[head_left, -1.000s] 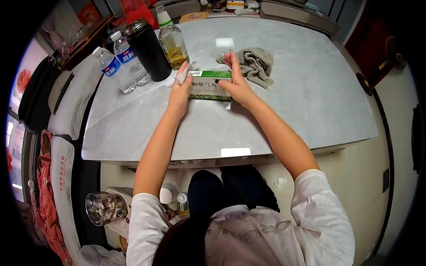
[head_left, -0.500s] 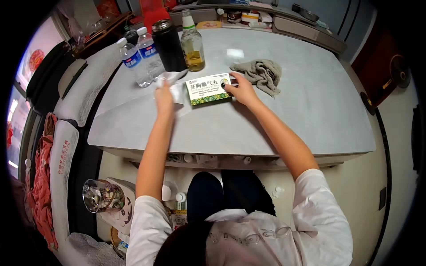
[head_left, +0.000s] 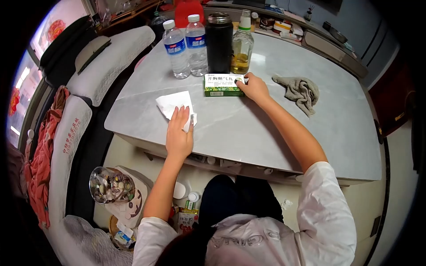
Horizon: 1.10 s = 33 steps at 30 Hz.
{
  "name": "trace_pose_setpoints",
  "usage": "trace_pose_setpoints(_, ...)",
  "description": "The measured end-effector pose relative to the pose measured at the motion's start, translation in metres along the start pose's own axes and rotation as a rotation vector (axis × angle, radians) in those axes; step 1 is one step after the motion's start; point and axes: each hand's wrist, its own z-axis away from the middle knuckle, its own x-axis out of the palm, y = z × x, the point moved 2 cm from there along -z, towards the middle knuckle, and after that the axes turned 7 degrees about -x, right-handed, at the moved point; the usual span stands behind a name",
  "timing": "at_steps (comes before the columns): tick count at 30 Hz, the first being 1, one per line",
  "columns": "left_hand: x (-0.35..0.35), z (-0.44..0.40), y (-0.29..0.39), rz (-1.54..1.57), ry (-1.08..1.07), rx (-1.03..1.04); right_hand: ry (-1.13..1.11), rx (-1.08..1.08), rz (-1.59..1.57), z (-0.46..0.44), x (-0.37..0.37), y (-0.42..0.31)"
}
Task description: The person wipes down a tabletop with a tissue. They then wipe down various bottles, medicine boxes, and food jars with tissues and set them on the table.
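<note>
A green and white medicine box [head_left: 222, 85] rests on the grey marbled table [head_left: 248, 128], just in front of a black bottle [head_left: 218, 44]. My right hand [head_left: 255, 88] grips the box at its right end, thumb on the printed face. Nearer the front edge, my left hand [head_left: 179, 133] lies with its fingers stretched out over a white tissue [head_left: 174, 103], pressing it against the tabletop. Part of the tissue shows beyond the fingertips and beside the thumb.
Two water bottles [head_left: 176, 52] [head_left: 196, 44] and a glass bottle [head_left: 242, 46] with yellow liquid stand beside the black bottle. A crumpled grey cloth [head_left: 301, 93] lies at the right. Below left is a clear bin [head_left: 113, 185] near the sofa [head_left: 69, 155].
The box has gone from between both hands to the tabletop near the bottles, still in my right hand. My left hand has moved toward the front edge, the tissue now flat under it. The view has shifted.
</note>
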Motion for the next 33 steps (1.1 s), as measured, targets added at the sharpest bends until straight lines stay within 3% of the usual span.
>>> trace_pose_setpoints(6, -0.003, -0.001, -0.001, -0.055, 0.019, 0.008, 0.152, -0.050, -0.161, 0.008, -0.005, 0.007)
trace_pose_setpoints(10, -0.005, 0.000, 0.004, -0.122, -0.017, 0.050, 0.124, -0.271, -0.159, 0.039, -0.026, 0.000)
trace_pose_setpoints(14, -0.003, 0.007, -0.008, -0.070, 0.094, 0.114, 0.115, -0.541, -0.139, 0.092, -0.035, -0.020)
trace_pose_setpoints(19, -0.034, 0.035, -0.020, -0.031, 0.166, 0.113, 0.045, -0.650, -0.050, 0.154, -0.034, -0.044)
trace_pose_setpoints(26, -0.069, 0.153, -0.071, -0.178, 0.098, -0.128, 0.102, -0.778, -0.009, 0.178, -0.007, -0.053)
trace_pose_setpoints(28, -0.069, 0.193, -0.074, -0.200, 0.191, -0.195, 0.123, -0.846, -0.032, 0.186, -0.004, -0.067)
trace_pose_setpoints(31, -0.037, 0.269, -0.084, -0.200, 0.260, -0.359, 0.156, -0.900, -0.082, 0.195, 0.004, -0.081)
trace_pose_setpoints(33, -0.004, 0.312, -0.076, -0.066, 0.100, -0.522, 0.173, -0.917, -0.112, 0.200, 0.010, -0.085)
